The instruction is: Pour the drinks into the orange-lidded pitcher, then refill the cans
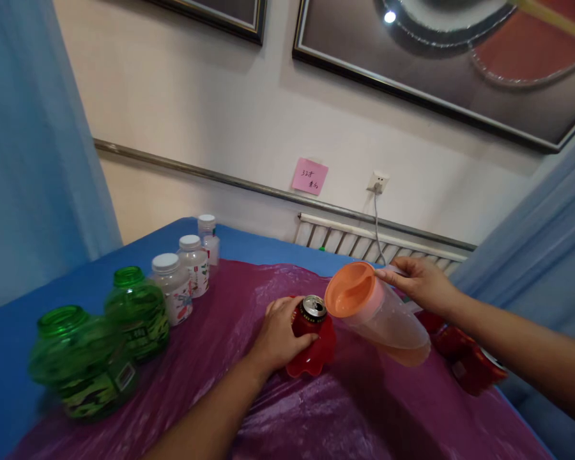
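Observation:
My left hand (280,335) is wrapped round a red drink can (306,319), which stands upright with its tab opening uppermost. Under the can lies a red dish with a scalloped rim (311,364). With my right hand (412,281) I grip a clear plastic pitcher (388,322) near its handle, though the handle itself is mostly hidden. The pitcher's orange lid (349,291) tilts left toward the can's top, close beside it. A little liquid shows low in the pitcher; whether any is flowing I cannot tell.
On the left stand two green open-mouthed jars (81,364) and several clear bottles with white caps (177,287). Red cans (476,364) lie beneath my right forearm. A purple plastic sheet (230,319) covers much of the blue table (163,239). Behind it is a radiator (335,233).

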Tool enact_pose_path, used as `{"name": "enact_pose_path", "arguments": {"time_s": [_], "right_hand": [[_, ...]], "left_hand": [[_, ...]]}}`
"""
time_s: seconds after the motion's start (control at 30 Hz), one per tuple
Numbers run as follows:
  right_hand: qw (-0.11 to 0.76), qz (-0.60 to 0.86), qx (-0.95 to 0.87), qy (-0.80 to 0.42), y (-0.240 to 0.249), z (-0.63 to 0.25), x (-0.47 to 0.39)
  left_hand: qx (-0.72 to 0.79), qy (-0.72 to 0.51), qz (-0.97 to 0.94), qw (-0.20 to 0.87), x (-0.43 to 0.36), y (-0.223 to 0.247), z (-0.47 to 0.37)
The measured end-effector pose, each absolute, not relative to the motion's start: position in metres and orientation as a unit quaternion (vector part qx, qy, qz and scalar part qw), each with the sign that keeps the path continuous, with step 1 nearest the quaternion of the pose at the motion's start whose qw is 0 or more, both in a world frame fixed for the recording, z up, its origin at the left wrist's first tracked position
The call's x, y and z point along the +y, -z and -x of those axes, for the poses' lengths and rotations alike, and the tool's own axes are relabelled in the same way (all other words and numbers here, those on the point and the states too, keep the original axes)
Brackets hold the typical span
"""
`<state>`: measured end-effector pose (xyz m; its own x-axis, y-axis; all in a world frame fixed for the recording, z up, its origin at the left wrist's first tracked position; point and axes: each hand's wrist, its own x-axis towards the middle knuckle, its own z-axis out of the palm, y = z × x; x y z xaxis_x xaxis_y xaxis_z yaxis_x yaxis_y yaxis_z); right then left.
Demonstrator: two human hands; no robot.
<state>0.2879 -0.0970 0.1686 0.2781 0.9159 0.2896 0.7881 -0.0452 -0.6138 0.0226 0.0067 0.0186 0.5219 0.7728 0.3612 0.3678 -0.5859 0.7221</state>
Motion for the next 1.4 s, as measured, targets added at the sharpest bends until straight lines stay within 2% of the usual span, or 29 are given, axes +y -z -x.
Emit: {"name": "enact_pose_path", "arguments": {"time_s": [0.2, 0.4, 0.63, 0.93, 1.2, 1.4], "right_hand": [[0.446, 0.69, -0.552, -0.144, -0.15, -0.305, -0.094], [0.619, 0.653, -0.397, -0.181, -0.112, -0.327, -0.088], [0.718, 0.601, -0.306, -0.172, -0.058, -0.339, -0.088], [0.755, 0.59, -0.243, -0.151, -0.025, -0.352, -0.102], [0.735, 0.612, -0.268, -0.115, -0.018, -0.352, -0.116], [0.734, 0.633, -0.245, -0.01, -0.016, -0.355, -0.125]], "left_hand": [[0.351, -0.347, -0.821, 0.287, 0.009, -0.014, -0.024], [0.356, -0.364, -0.819, 0.264, 0.012, -0.012, -0.025], [0.362, -0.364, -0.82, 0.252, 0.019, -0.007, -0.024], [0.357, -0.37, -0.816, 0.264, 0.019, -0.008, -0.025], [0.384, -0.355, -0.805, 0.279, 0.019, -0.01, -0.028], [0.403, -0.335, -0.8, 0.294, 0.022, -0.01, -0.028]]}}
